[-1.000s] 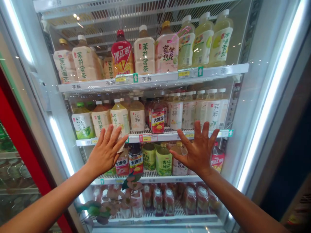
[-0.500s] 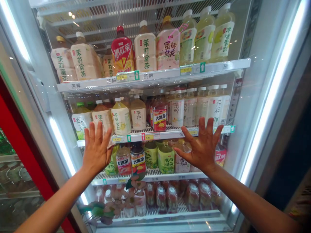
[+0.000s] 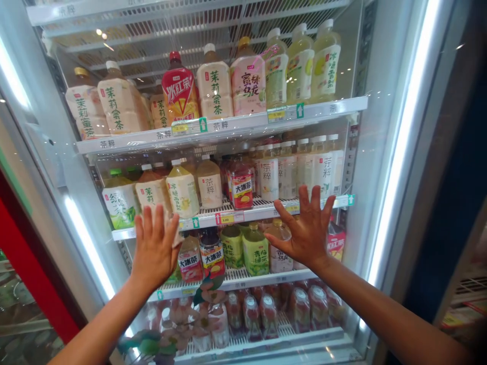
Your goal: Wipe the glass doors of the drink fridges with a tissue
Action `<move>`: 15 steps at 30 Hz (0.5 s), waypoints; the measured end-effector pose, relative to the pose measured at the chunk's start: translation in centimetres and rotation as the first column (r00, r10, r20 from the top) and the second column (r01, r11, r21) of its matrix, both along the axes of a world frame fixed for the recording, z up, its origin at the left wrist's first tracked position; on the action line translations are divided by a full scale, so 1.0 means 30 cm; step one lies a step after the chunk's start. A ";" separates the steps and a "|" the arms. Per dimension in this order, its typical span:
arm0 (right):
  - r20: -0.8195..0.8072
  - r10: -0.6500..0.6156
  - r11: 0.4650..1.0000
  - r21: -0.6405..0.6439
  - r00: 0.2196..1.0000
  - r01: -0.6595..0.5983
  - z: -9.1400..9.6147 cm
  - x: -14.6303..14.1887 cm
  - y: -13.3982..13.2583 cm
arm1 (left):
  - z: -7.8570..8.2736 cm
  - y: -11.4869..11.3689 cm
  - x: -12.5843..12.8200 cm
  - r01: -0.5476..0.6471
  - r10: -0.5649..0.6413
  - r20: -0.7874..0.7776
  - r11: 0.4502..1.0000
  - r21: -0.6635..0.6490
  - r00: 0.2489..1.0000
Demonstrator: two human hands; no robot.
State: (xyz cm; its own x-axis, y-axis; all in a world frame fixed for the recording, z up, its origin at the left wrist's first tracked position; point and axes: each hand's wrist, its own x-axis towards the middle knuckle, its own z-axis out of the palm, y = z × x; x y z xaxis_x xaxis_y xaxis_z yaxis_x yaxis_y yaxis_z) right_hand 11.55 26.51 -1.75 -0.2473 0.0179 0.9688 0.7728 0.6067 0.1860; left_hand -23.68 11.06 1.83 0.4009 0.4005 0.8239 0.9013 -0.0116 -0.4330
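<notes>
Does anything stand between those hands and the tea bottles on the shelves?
Yes, apparently: a clear glass door, betrayed by reflected lights and leaf shapes, stands before the tea bottles, with the left hand and right hand on its near side. A white scrap, perhaps tissue, also peeks out by the left hand's thumb.

Bright white light strips (image 3: pixel 399 152) flank glare-flecked shelves (image 3: pixel 249 121).

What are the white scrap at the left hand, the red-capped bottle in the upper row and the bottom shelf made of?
White scrap at the left hand: perhaps matte tissue or cloth; pale, but too small to tell which. Red-capped bottle: probably glossy plastic, judging by its moulded shape. Bottom shelf: likely white-coated metal, given its thin parallel wires.
</notes>
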 end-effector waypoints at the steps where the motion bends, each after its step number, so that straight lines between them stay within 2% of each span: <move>1: 0.002 -0.007 1.000 -0.002 1.000 0.007 0.001 0.001 -0.001 | -0.047 -0.010 0.002 0.017 -0.020 -0.068 0.998 -0.055 0.997; 2: 0.005 -0.011 1.000 -0.004 1.000 0.011 0.002 0.001 -0.002 | -0.075 -0.017 0.004 0.023 -0.036 -0.128 0.995 -0.101 0.991; 3: 0.007 -0.013 1.000 -0.006 1.000 0.013 0.002 0.002 -0.004 | -0.079 -0.019 0.006 0.025 -0.046 -0.167 0.991 -0.129 0.985; 4: 0.008 -0.014 1.000 -0.009 1.000 0.014 0.003 0.002 -0.005 | -0.057 -0.014 0.011 0.022 -0.044 -0.173 0.991 -0.129 0.984; 7: 0.006 -0.015 1.000 -0.017 1.000 0.015 0.004 0.002 -0.007 | 0.085 0.033 0.053 0.006 -0.006 -0.021 1.000 -0.009 1.000; 8: 0.003 -0.011 1.000 -0.016 1.000 0.011 0.004 0.001 -0.007 | 0.120 0.052 0.075 0.007 -0.008 0.028 1.000 0.028 1.000; 9: 0.001 -0.006 1.000 -0.016 1.000 0.006 0.004 0.001 -0.007 | 0.132 0.067 0.098 0.008 -0.010 0.057 0.999 0.050 0.998; 10: -0.002 0.003 1.000 -0.016 1.000 -0.003 0.004 -0.001 -0.006 | 0.118 0.077 0.121 0.012 -0.015 0.051 0.999 0.049 0.999; 11: -0.006 0.013 1.000 -0.014 1.000 -0.013 0.004 -0.002 -0.006 | 0.082 0.081 0.141 0.025 -0.025 0.006 0.999 0.025 1.000; 14: -0.026 0.034 0.999 -0.001 0.999 -0.035 0.005 -0.006 -0.005 | -0.060 0.071 0.179 0.048 -0.074 -0.247 0.993 -0.111 0.966; 15: -0.032 0.039 0.999 -0.001 0.999 -0.039 0.005 -0.007 -0.005 | -0.080 0.069 0.186 0.041 -0.086 -0.314 0.988 -0.147 0.946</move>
